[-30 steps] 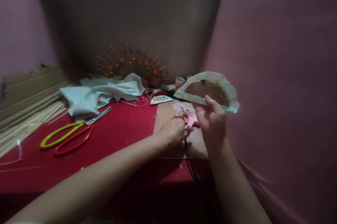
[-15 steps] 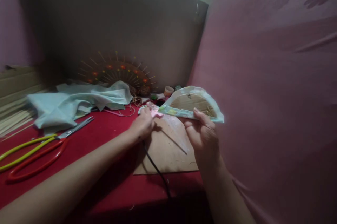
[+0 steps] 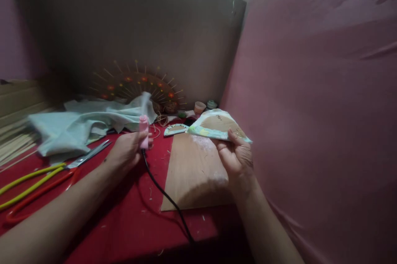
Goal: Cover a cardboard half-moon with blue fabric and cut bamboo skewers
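My left hand (image 3: 125,150) is wrapped round a small pink hot glue gun (image 3: 144,131) held upright. A pale, blurred stick stands out of its top, and a black cord runs down from it. My right hand (image 3: 234,154) pinches the lower edge of a half-round cardboard piece (image 3: 218,124) bordered with pale blue, patterned fabric. It hovers over the far end of a wooden board (image 3: 192,173). Just left of that piece, a smaller fabric-edged half-round (image 3: 175,129) lies on the red cloth.
Large scissors (image 3: 88,154) with yellow and red handles lie open at left. Behind them is crumpled pale blue fabric (image 3: 83,125). A fan-shaped decoration (image 3: 139,82) leans on the back wall. Small pots (image 3: 199,107) stand near the corner, beside the pink wall (image 3: 310,90).
My left hand has moved left and towards me, lifting the glue gun upright away from the half-round piece. My right hand has lowered that piece slightly and shifted it left.
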`<act>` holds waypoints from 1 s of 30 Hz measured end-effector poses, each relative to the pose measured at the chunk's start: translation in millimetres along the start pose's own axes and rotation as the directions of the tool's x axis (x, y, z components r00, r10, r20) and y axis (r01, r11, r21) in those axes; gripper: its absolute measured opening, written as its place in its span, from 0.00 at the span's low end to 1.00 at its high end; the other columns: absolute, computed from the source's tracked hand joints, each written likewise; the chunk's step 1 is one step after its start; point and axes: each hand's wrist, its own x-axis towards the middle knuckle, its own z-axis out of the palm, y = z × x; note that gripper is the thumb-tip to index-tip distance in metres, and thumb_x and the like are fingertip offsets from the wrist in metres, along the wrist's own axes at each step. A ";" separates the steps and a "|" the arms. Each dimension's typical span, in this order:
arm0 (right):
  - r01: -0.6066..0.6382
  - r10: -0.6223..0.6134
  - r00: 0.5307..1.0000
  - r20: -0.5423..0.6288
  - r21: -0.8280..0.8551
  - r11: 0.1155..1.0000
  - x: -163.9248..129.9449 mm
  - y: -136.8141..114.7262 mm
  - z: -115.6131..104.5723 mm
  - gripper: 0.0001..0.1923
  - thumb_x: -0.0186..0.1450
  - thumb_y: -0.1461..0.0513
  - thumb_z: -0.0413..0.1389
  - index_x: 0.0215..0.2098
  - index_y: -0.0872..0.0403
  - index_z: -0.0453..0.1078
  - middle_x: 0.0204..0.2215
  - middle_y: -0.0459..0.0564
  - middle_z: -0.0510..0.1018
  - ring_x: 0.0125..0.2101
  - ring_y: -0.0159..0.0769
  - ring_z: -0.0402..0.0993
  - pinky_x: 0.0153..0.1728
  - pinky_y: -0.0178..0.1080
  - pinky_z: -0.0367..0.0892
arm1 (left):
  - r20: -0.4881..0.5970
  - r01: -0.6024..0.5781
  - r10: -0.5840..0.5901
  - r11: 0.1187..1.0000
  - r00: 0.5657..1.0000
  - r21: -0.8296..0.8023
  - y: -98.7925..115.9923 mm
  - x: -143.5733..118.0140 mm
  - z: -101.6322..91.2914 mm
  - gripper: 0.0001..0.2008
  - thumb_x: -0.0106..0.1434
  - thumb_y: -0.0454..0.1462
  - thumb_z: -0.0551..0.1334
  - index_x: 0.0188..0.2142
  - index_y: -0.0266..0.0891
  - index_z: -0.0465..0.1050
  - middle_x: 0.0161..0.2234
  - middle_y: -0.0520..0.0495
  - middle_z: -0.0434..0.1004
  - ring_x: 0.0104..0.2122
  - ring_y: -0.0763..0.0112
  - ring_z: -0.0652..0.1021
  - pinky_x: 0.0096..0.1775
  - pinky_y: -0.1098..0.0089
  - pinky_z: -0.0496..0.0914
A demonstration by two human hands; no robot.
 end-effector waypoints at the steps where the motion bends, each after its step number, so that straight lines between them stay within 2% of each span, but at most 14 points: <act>1: 0.002 -0.002 1.000 -0.014 0.009 1.000 1.0 0.4 -0.1 0.20 0.58 0.71 0.54 0.47 0.50 0.69 0.41 0.49 0.80 0.50 0.41 0.73 0.55 0.58 0.63 | 0.000 0.023 -0.023 0.998 1.000 -0.055 3.9 -3.9 3.8 0.03 0.52 0.32 0.64 0.26 0.32 0.72 0.20 0.50 0.71 0.20 0.77 0.70 0.22 0.77 0.65; 4: 0.042 -0.042 0.999 -0.017 -0.008 0.999 5.0 2.2 -0.6 0.20 0.57 0.71 0.55 0.47 0.50 0.69 0.41 0.48 0.80 0.48 0.40 0.74 0.56 0.56 0.63 | 0.047 0.070 -0.063 0.982 0.997 -0.177 19.1 -21.2 13.8 0.03 0.52 0.30 0.65 0.28 0.31 0.73 0.20 0.52 0.68 0.20 0.82 0.65 0.22 0.80 0.63; 8: 0.107 -0.106 0.994 0.016 -0.079 0.991 15.3 7.7 -3.3 0.22 0.54 0.73 0.56 0.46 0.49 0.68 0.41 0.46 0.80 0.46 0.39 0.75 0.55 0.56 0.64 | 0.247 0.079 -0.020 0.970 0.969 -0.230 29.5 -45.1 15.9 0.06 0.54 0.34 0.64 0.32 0.33 0.76 0.15 0.55 0.61 0.17 0.82 0.59 0.19 0.79 0.59; 10: 0.117 -0.116 0.993 0.010 -0.097 0.988 22.2 11.8 -6.5 0.21 0.54 0.73 0.56 0.44 0.49 0.68 0.39 0.46 0.81 0.45 0.40 0.76 0.55 0.57 0.64 | 0.345 0.006 0.045 0.989 0.938 -0.146 27.2 -51.9 12.6 0.07 0.56 0.37 0.63 0.31 0.35 0.77 0.16 0.52 0.66 0.15 0.80 0.61 0.19 0.75 0.58; 12: 0.110 -0.109 0.994 0.016 -0.115 0.987 28.4 16.1 -10.3 0.19 0.53 0.72 0.56 0.42 0.49 0.68 0.38 0.46 0.81 0.44 0.41 0.76 0.55 0.56 0.65 | 0.420 -0.101 0.080 0.995 0.904 0.028 22.4 -55.4 9.5 0.11 0.59 0.42 0.61 0.29 0.36 0.77 0.16 0.49 0.70 0.14 0.77 0.64 0.19 0.74 0.58; 15: 0.066 -0.064 0.998 0.019 -0.126 0.990 34.0 21.2 -14.3 0.18 0.53 0.72 0.56 0.40 0.50 0.68 0.36 0.47 0.81 0.42 0.40 0.77 0.54 0.55 0.65 | 0.505 -0.179 0.008 0.940 0.863 0.291 15.5 -57.8 9.6 0.16 0.61 0.46 0.59 0.26 0.37 0.76 0.12 0.50 0.68 0.12 0.75 0.65 0.17 0.74 0.58; 17: 0.059 -0.060 0.998 -0.003 -0.116 0.992 34.6 23.2 -15.1 0.19 0.52 0.73 0.56 0.40 0.52 0.68 0.35 0.47 0.81 0.40 0.39 0.77 0.54 0.54 0.65 | 0.505 -0.171 -0.047 0.910 0.862 0.378 12.6 -58.2 12.2 0.15 0.60 0.46 0.60 0.25 0.39 0.74 0.10 0.52 0.65 0.11 0.75 0.64 0.15 0.75 0.57; 20: 0.075 -0.079 0.997 -0.022 -0.135 0.988 33.1 24.7 -15.4 0.19 0.52 0.74 0.55 0.41 0.53 0.68 0.33 0.47 0.81 0.37 0.37 0.78 0.54 0.54 0.66 | 0.481 -0.167 -0.064 0.891 0.874 0.422 9.0 -56.8 14.8 0.15 0.59 0.47 0.61 0.24 0.39 0.73 0.10 0.53 0.64 0.11 0.75 0.65 0.15 0.75 0.58; 25: 0.053 -0.049 0.998 0.027 -0.176 0.983 29.3 26.9 -18.4 0.17 0.53 0.72 0.55 0.40 0.52 0.69 0.31 0.46 0.80 0.38 0.38 0.78 0.54 0.54 0.65 | 0.462 -0.168 -0.076 0.869 0.884 0.465 2.7 -53.0 14.6 0.15 0.59 0.47 0.61 0.23 0.39 0.73 0.10 0.52 0.64 0.10 0.75 0.65 0.15 0.75 0.58; 28: 0.046 -0.039 0.998 0.044 -0.173 0.984 27.3 27.5 -19.4 0.18 0.53 0.72 0.56 0.40 0.51 0.69 0.33 0.47 0.80 0.42 0.40 0.76 0.55 0.55 0.64 | 0.468 -0.150 -0.053 0.909 0.882 0.388 2.1 -53.6 17.4 0.08 0.56 0.42 0.65 0.32 0.40 0.78 0.15 0.51 0.71 0.10 0.77 0.66 0.14 0.76 0.58; 30: 0.040 -0.035 0.999 0.030 -0.172 0.984 26.8 27.1 -19.4 0.19 0.52 0.72 0.57 0.41 0.51 0.68 0.35 0.47 0.80 0.45 0.42 0.76 0.55 0.56 0.64 | 0.395 -0.085 -0.028 0.961 0.918 0.265 3.1 -55.1 20.1 0.16 0.51 0.36 0.69 0.41 0.41 0.79 0.20 0.49 0.76 0.11 0.76 0.67 0.13 0.76 0.57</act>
